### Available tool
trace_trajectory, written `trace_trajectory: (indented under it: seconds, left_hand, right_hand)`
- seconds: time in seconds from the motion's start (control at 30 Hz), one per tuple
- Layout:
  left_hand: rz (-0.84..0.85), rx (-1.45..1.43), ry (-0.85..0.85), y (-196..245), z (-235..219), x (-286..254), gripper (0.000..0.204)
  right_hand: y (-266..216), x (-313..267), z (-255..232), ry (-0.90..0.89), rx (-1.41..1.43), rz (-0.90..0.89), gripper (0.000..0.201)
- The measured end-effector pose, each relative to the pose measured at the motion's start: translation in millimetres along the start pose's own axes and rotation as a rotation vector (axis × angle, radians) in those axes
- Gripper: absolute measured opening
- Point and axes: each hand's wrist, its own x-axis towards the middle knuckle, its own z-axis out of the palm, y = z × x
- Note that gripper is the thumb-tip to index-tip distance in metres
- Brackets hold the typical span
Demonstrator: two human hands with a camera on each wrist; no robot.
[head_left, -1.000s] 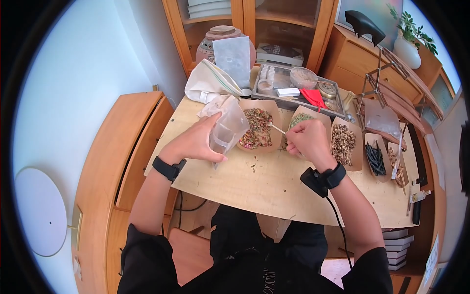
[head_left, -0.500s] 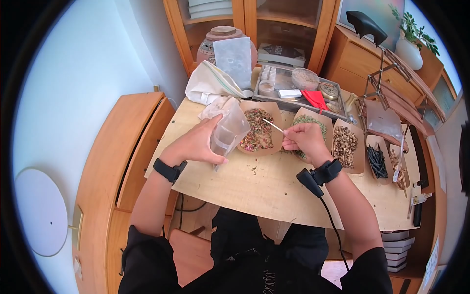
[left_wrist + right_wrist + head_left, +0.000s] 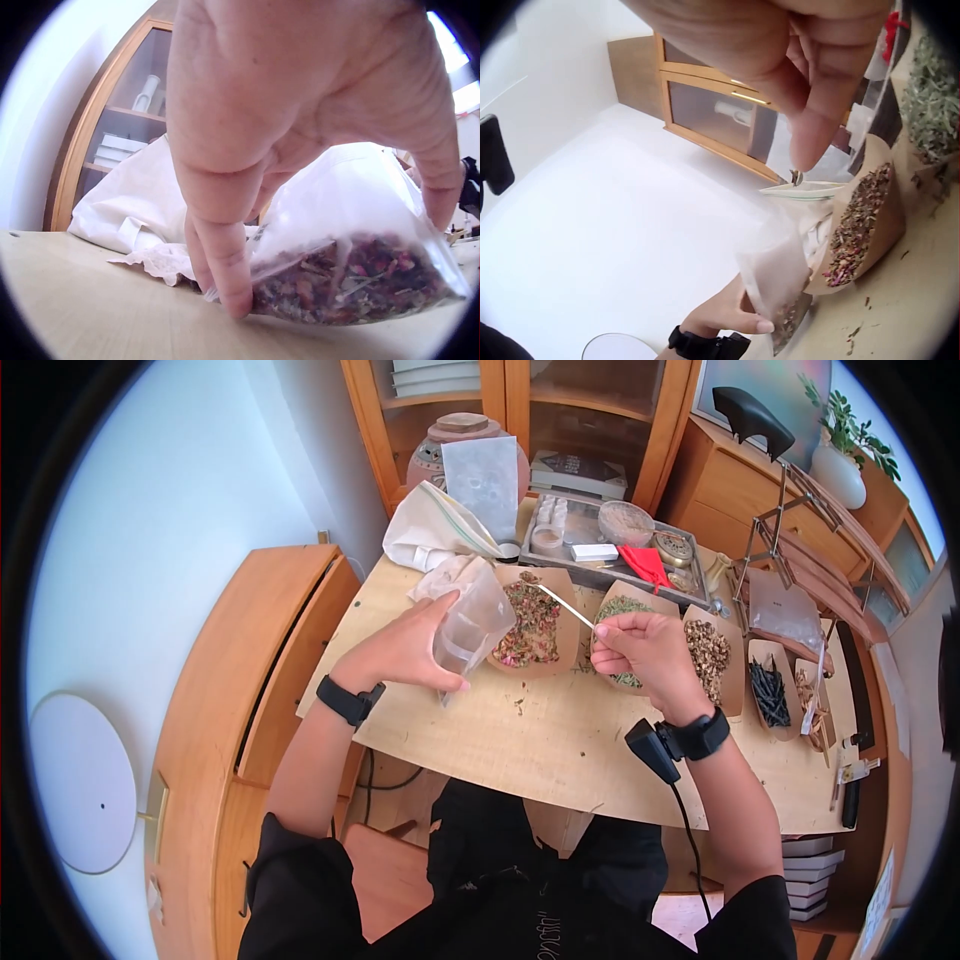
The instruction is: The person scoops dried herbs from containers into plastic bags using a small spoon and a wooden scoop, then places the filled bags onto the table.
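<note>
My left hand point(image 3: 412, 648) grips a clear plastic pouch point(image 3: 478, 622) by its sides, thumb on one side and fingers on the other. Dried petals and herbs point(image 3: 345, 281) fill its lower part, which rests close over the tabletop. With thumb and fingertips, my right hand point(image 3: 650, 653) pinches the white handle of a small spoon point(image 3: 566, 605). A little dried mix lies in the spoon's bowl, above the far end of a paper tray point(image 3: 563, 650) of mixed dried flowers point(image 3: 530, 622). In the right wrist view, the fingers point(image 3: 814, 142) hide most of the spoon.
Rightward along the table point(image 3: 450, 750) stand paper trays of green herbs point(image 3: 625, 605), brown pieces point(image 3: 706, 655) and dark sticks point(image 3: 768, 690). Behind are a white cloth pouch point(image 3: 430, 530) and a grey tray point(image 3: 575, 567) of jars. Crumbs lie near the front.
The spoon has come up out of the dried flower mix carrying some of it, its bowl now further back. My right hand has shifted slightly right; the left keeps its grip on the pouch.
</note>
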Motion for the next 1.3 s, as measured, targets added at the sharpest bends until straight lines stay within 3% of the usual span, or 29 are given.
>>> trace_trajectory:
  seconds: [0.13,0.2,0.23,0.3,0.37,0.43,0.6,0.67,0.73,0.87,1.13,1.23,1.3]
  left_hand:
    - [0.035,-0.009,0.013,2.3,0.6,2.0,0.111]
    - [0.048,-0.007,0.018,-0.4,3.6,3.0,0.111]
    - [0.057,-0.005,0.029,-1.7,4.2,3.2,0.111]
    - [0.069,-0.003,0.030,-0.3,3.0,2.8,0.111]
    - [0.077,-0.003,0.035,0.2,1.7,-0.5,0.111]
    - [0.038,0.010,0.009,0.0,0.8,-2.6,0.112]
    - [0.048,-0.036,0.020,-7.1,3.2,-3.3,0.112]
    - [0.053,-0.049,0.027,-6.1,2.1,-4.2,0.112]
    - [-0.027,-0.087,-0.030,-1.5,-1.0,-4.8,0.111]
    - [-0.016,-0.050,-0.030,-1.2,-1.7,-4.1,0.110]
    - [0.168,-0.039,0.101,-3.1,4.1,-5.9,0.110]
    - [0.103,-0.209,0.078,16.1,0.6,-9.5,0.113]
    - [0.159,-0.146,0.120,17.0,2.2,-10.1,0.114]
  right_hand:
    - [-15.9,-22.5,17.2,-0.080,-0.028,-0.093,0.013]
    - [-14.3,-31.4,29.6,-0.084,-0.292,-0.304,0.009]
    - [-13.7,-33.9,29.8,-0.082,-0.292,-0.304,0.009]
    - [-13.2,-36.0,31.1,0.098,-0.557,-0.602,0.009]
    - [-8.5,-27.5,23.1,0.147,-0.477,-0.587,0.009]
    - [-5.7,-16.8,12.9,0.142,-0.589,-0.330,0.009]
    - [9.2,1.4,13.5,0.114,-0.509,-0.139,0.010]
    - [16.0,12.8,14.4,0.052,-0.358,-0.052,0.010]
    - [24.5,27.0,15.3,0.029,-0.293,-0.020,0.010]
    - [29.0,36.5,17.4,-0.015,-0.085,0.042,0.013]
    - [37.3,41.4,7.0,-0.041,0.046,0.105,0.015]
    - [38.0,39.6,5.3,-0.038,0.080,0.102,0.015]
    - [38.0,38.0,4.2,-0.041,0.095,0.102,0.015]
